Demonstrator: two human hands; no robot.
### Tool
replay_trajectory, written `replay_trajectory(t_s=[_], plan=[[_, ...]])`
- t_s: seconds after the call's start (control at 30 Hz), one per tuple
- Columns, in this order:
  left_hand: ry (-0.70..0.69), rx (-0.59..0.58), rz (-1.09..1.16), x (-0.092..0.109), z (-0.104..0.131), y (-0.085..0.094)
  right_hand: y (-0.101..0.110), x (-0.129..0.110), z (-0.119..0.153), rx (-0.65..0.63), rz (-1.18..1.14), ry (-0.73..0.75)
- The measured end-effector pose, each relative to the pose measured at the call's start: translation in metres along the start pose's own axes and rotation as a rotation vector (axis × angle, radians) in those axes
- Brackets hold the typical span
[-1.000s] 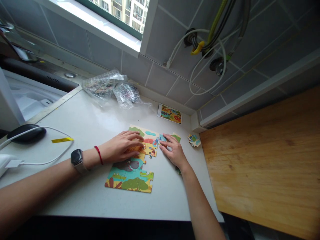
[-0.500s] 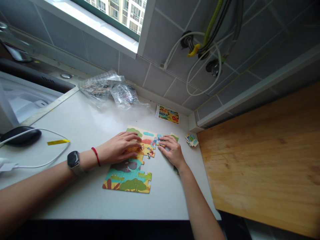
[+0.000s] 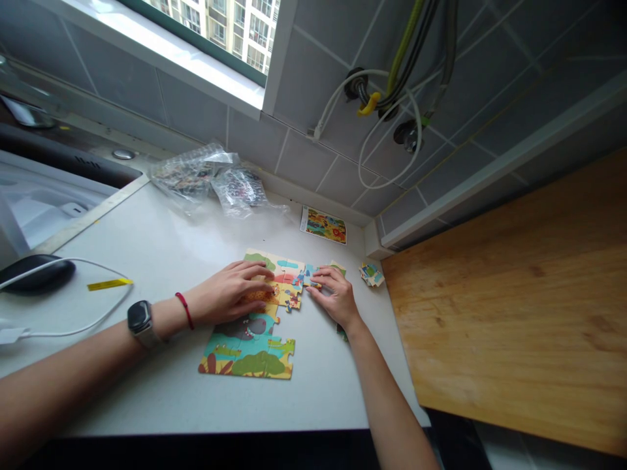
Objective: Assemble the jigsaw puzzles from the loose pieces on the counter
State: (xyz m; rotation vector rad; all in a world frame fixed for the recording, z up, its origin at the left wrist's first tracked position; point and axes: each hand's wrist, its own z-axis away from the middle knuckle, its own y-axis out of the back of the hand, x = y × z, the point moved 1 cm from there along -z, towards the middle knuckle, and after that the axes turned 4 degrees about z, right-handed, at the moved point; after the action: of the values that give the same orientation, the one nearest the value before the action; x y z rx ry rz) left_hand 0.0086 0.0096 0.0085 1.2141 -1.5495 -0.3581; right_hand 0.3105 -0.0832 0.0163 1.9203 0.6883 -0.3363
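Note:
A partly joined animal puzzle (image 3: 259, 352) lies on the white counter. Across its upper left part my left hand (image 3: 238, 290) rests flat with fingers spread, holding nothing. At the puzzle's upper right edge, my right hand (image 3: 336, 297) has thumb and fingers on a blue puzzle piece (image 3: 309, 273), which touches the joined part. More green pieces show partly behind and beneath my right hand; the hand hides much of them.
A small pile of pieces (image 3: 371, 275) sits near the counter's right edge. Behind are a picture card (image 3: 323, 225) and clear plastic bags (image 3: 240, 188). A black mouse (image 3: 36, 273), white cable and yellow strip (image 3: 110, 284) lie left. A wooden board (image 3: 514, 294) stands right.
The camera view has shifted slightly. My right hand stays on the blue piece at the puzzle's edge, and my left hand remains on the puzzle.

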Motion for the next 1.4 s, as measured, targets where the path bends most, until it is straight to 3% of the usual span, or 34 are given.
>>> replay_trajectory(t_s=[0.47,0.67,0.93,1.07,1.2,1.3,1.4], plan=[[0.023,-0.032,-0.126,0.0,-0.003,-0.003,-0.001,0.003,0.001,0.019,-0.02,0.049],[0.056,-0.159,-0.238,0.018,-0.036,-0.015,-0.001,0.002,0.002,0.01,-0.002,0.039],[0.254,-0.377,-0.398,0.056,-0.091,-0.003,-0.004,0.001,0.0,0.059,0.047,0.096],[0.267,-0.467,-0.492,0.065,-0.111,-0.012,0.013,0.012,0.001,0.074,0.053,-0.064],[0.287,-0.499,-0.515,0.056,-0.128,-0.022,0.037,0.025,0.008,0.007,-0.008,-0.129],[0.308,-0.484,-0.517,0.042,-0.138,-0.018,0.054,0.036,0.012,0.145,0.074,-0.204],[0.315,-0.465,-0.503,0.029,-0.144,-0.007,0.069,0.05,0.015,0.304,0.286,-0.397]])
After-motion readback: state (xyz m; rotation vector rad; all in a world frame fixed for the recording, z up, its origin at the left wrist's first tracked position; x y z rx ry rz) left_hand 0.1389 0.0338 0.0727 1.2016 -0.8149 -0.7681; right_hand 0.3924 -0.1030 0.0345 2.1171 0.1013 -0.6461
